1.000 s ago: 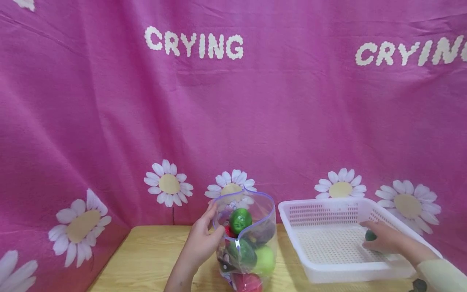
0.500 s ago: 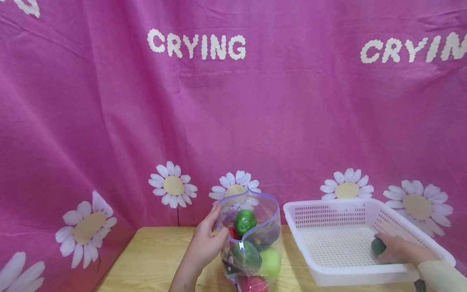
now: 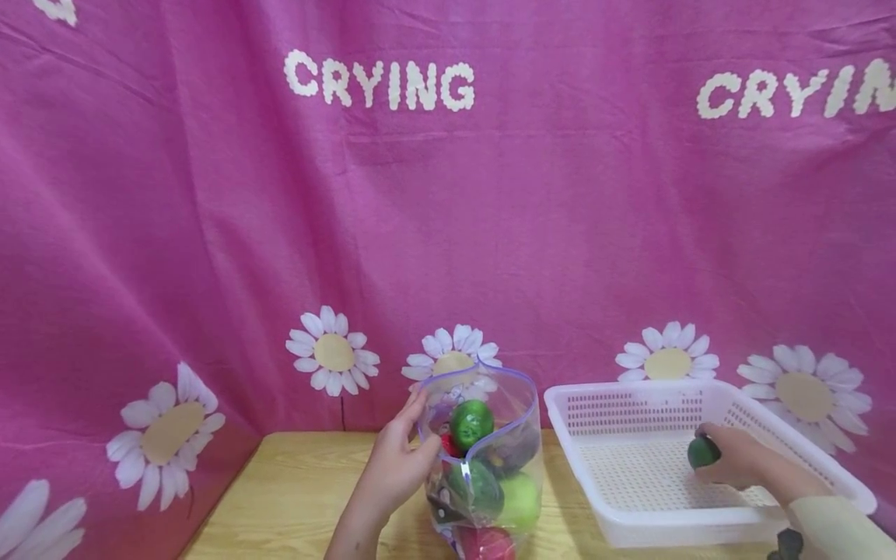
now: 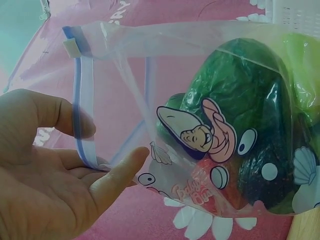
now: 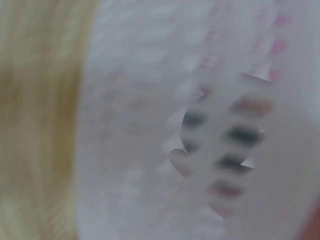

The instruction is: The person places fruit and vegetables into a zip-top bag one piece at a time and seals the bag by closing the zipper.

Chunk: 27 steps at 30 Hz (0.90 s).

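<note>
A clear zip bag [image 3: 518,459] with a purple rim stands on the table, its mouth open. Inside it are a green fruit [image 3: 472,422], a pale green one [image 3: 519,501], a red one [image 3: 486,542] and several others. My left hand [image 3: 399,467] grips the bag's rim at its left side; in the left wrist view that hand [image 4: 60,175] has thumb and fingers around the zip edge [image 4: 85,115]. Over the white basket [image 3: 651,525], my right hand [image 3: 742,460] holds a dark green fruit [image 3: 702,452]. The right wrist view shows mostly blurred basket wall [image 5: 135,150].
The basket stands right of the bag on the wooden table [image 3: 294,490]. A dark object [image 3: 789,542] shows below the right forearm, near the basket's front edge. Behind hangs a pink cloth [image 3: 532,233] with daisies and white lettering.
My right hand, holding the dark green fruit, went right within the basket, then came back left and slightly up. My left hand stays on the bag; the head view has shifted slightly.
</note>
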Motion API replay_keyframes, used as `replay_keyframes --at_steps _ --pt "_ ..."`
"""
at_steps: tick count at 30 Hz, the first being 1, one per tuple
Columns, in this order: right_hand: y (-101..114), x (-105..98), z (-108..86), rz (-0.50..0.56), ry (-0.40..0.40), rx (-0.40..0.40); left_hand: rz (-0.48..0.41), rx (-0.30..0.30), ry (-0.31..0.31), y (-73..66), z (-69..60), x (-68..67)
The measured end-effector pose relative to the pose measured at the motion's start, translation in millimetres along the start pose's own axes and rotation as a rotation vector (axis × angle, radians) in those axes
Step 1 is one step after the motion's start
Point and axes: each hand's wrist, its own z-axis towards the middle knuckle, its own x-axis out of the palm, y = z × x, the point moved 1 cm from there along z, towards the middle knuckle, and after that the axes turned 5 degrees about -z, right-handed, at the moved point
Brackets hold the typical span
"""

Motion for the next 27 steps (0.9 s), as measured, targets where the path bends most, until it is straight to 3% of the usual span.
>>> replay_keyframes --at_steps 7,13,19,23,27 --pt "74.5 -24.2 -2.5 0.058 -0.308 -0.115 -0.048 0.049 -0.009 0.2 1.6 11.1" --pt "157.8 -29.2 -23.9 0.234 -0.535 -0.174 0.004 0.09 -0.002 -1.7 -0.8 26.4" --pt "218.2 -32.1 -46.6 0.408 -0.63 -0.216 -0.021 0.094 0.005 -4.9 -2.0 33.5" --pt "244.5 -27.0 -51.0 0.489 -0.696 -0.27 -0.01 0.106 0.002 -4.4 -3.4 32.1" --pt "261.4 -28.6 -52.8 0.489 -0.772 -0.351 -0.001 0.121 -0.006 -6.1 -2.2 30.3"
